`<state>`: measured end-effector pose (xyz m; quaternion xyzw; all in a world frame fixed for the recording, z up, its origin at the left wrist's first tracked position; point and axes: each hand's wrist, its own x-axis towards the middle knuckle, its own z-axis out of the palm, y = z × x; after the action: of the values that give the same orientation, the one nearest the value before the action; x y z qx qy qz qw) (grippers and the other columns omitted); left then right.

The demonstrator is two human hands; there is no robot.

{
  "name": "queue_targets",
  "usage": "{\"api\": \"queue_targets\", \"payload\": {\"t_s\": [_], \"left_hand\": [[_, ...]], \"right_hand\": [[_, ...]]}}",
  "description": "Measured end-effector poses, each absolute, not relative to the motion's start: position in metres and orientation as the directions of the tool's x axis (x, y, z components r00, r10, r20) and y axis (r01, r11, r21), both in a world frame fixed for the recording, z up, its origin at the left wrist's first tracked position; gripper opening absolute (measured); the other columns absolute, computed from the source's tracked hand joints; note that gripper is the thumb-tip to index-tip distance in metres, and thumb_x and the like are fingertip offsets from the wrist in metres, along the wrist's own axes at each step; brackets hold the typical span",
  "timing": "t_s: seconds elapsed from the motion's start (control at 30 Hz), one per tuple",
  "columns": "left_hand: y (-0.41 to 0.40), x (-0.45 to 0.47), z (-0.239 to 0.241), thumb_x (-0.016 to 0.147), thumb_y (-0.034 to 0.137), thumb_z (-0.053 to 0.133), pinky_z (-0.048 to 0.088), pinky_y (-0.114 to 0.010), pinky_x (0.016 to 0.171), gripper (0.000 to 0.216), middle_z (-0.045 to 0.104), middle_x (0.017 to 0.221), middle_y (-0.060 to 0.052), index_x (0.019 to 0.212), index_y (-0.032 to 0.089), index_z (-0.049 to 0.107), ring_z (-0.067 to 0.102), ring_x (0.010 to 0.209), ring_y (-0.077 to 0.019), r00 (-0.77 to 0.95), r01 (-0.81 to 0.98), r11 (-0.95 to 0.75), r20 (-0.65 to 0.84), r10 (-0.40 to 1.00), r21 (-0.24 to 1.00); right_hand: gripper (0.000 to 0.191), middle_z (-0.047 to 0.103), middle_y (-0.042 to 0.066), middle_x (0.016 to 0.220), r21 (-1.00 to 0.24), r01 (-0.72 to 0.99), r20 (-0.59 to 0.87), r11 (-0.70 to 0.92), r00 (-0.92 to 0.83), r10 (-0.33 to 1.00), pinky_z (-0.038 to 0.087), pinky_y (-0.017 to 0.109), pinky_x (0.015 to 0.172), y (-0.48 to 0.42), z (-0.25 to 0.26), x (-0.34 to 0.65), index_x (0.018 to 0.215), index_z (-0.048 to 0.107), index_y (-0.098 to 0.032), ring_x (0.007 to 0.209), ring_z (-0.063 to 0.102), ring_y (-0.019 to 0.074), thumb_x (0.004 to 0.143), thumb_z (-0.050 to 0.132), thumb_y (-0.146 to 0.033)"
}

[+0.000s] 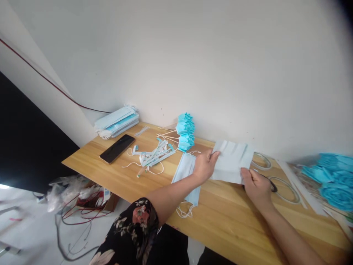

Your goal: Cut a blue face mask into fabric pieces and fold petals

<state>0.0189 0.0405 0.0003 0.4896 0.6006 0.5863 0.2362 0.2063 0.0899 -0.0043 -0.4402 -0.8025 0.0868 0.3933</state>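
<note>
My left hand (205,166) and my right hand (257,187) stretch a pale, creased sheet of face mask fabric (233,162) above the table. The left thumb pinches its left edge, and the right thumb presses on its lower right corner. A dark loop (273,184), like a scissor handle, shows beside my right hand; whether that hand touches it I cannot tell. Partly behind my left forearm lies a whole light blue face mask (182,171). To its left is a heap of cut mask strips and ear loops (154,154).
A stack of face masks (117,121) and a phone (117,148) lie on the left of the wooden table (220,217). Blue fabric flowers on sticks (185,130) rest by the wall. More blue flowers (335,180) lie far right, near coiled cable (289,191).
</note>
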Motion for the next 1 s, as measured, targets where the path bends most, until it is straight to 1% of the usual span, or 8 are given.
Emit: {"api": "queue_targets", "payload": {"t_s": [0.13, 0.27, 0.43, 0.67, 0.77, 0.87, 0.93, 1.0], "left_hand": [[0.041, 0.019, 0.002, 0.092, 0.045, 0.044, 0.034, -0.028, 0.061, 0.034, 0.048, 0.064, 0.000, 0.070, 0.019, 0.050, 0.043, 0.064, -0.0145, -0.403, 0.311, -0.124, 0.250, 0.880, 0.942], [0.042, 0.018, 0.000, 0.091, 0.045, 0.046, 0.031, -0.028, 0.058, 0.036, 0.046, 0.061, 0.001, 0.064, 0.020, 0.045, 0.041, 0.061, -0.0136, -0.429, 0.292, -0.077, 0.202, 0.880, 0.953], [0.044, 0.018, -0.003, 0.090, 0.045, 0.046, 0.029, -0.028, 0.057, 0.036, 0.045, 0.060, 0.002, 0.064, 0.020, 0.043, 0.043, 0.060, -0.0131, -0.432, 0.258, -0.131, 0.235, 0.871, 0.957], [0.042, 0.016, 0.004, 0.090, 0.043, 0.049, 0.029, -0.028, 0.058, 0.035, 0.045, 0.059, 0.002, 0.063, 0.020, 0.045, 0.043, 0.059, -0.0133, -0.434, 0.288, -0.150, 0.269, 0.860, 0.946], [0.041, 0.016, 0.008, 0.089, 0.041, 0.050, 0.030, -0.027, 0.058, 0.034, 0.046, 0.059, 0.002, 0.063, 0.019, 0.047, 0.044, 0.060, -0.0130, -0.435, 0.278, -0.170, 0.282, 0.855, 0.945], [0.040, 0.017, 0.007, 0.089, 0.041, 0.050, 0.030, -0.026, 0.057, 0.034, 0.044, 0.059, 0.003, 0.065, 0.018, 0.049, 0.042, 0.059, -0.0122, -0.420, 0.275, -0.171, 0.278, 0.864, 0.946], [0.039, 0.018, 0.006, 0.090, 0.043, 0.049, 0.032, -0.025, 0.057, 0.034, 0.046, 0.060, 0.002, 0.068, 0.017, 0.053, 0.043, 0.061, -0.0124, -0.402, 0.280, -0.171, 0.277, 0.873, 0.945], [0.038, 0.021, 0.004, 0.090, 0.044, 0.048, 0.034, -0.024, 0.059, 0.035, 0.051, 0.064, 0.001, 0.072, 0.016, 0.058, 0.047, 0.065, -0.0132, -0.375, 0.291, -0.166, 0.272, 0.886, 0.942]], "right_hand": [[0.046, 0.030, -0.004, 0.043, -0.459, 0.639, 0.564, 0.617, -0.326, 0.758, 0.029, 0.029, 0.046, 0.094, -0.005, 0.210, 0.050, 0.033, -0.024, 0.042, 0.034, 0.0128, 0.085, 0.044, -0.052], [0.049, 0.028, -0.005, 0.043, -0.423, 0.633, 0.595, 0.649, -0.346, 0.725, 0.027, 0.029, 0.045, 0.096, -0.004, 0.213, 0.049, 0.033, -0.024, 0.040, 0.033, 0.0118, 0.086, 0.043, -0.055], [0.050, 0.027, -0.005, 0.043, -0.399, 0.610, 0.634, 0.685, -0.356, 0.686, 0.027, 0.028, 0.045, 0.095, -0.001, 0.211, 0.049, 0.031, -0.024, 0.040, 0.031, 0.0113, 0.088, 0.041, -0.054], [0.050, 0.027, -0.005, 0.043, -0.408, 0.618, 0.625, 0.672, -0.348, 0.699, 0.028, 0.029, 0.046, 0.092, -0.002, 0.212, 0.049, 0.031, -0.024, 0.040, 0.031, 0.0117, 0.087, 0.043, -0.054], [0.049, 0.027, -0.005, 0.044, -0.450, 0.616, 0.603, 0.647, -0.326, 0.729, 0.028, 0.029, 0.046, 0.091, -0.001, 0.212, 0.050, 0.033, -0.024, 0.042, 0.032, 0.0118, 0.086, 0.043, -0.056], [0.048, 0.029, -0.004, 0.045, -0.531, 0.598, 0.542, 0.600, -0.305, 0.783, 0.030, 0.027, 0.045, 0.091, 0.002, 0.210, 0.051, 0.037, -0.023, 0.044, 0.034, 0.0122, 0.085, 0.045, -0.056], [0.043, 0.040, -0.003, 0.047, -0.621, 0.556, 0.448, 0.553, -0.327, 0.832, 0.034, 0.026, 0.047, 0.092, 0.002, 0.209, 0.055, 0.046, -0.022, 0.048, 0.041, 0.0134, 0.084, 0.048, -0.054], [0.034, 0.057, -0.001, 0.058, -0.727, 0.486, 0.339, 0.486, -0.362, 0.869, 0.041, 0.026, 0.052, 0.094, 0.000, 0.208, 0.066, 0.058, -0.021, 0.057, 0.053, 0.0165, 0.081, 0.054, -0.052]]}}
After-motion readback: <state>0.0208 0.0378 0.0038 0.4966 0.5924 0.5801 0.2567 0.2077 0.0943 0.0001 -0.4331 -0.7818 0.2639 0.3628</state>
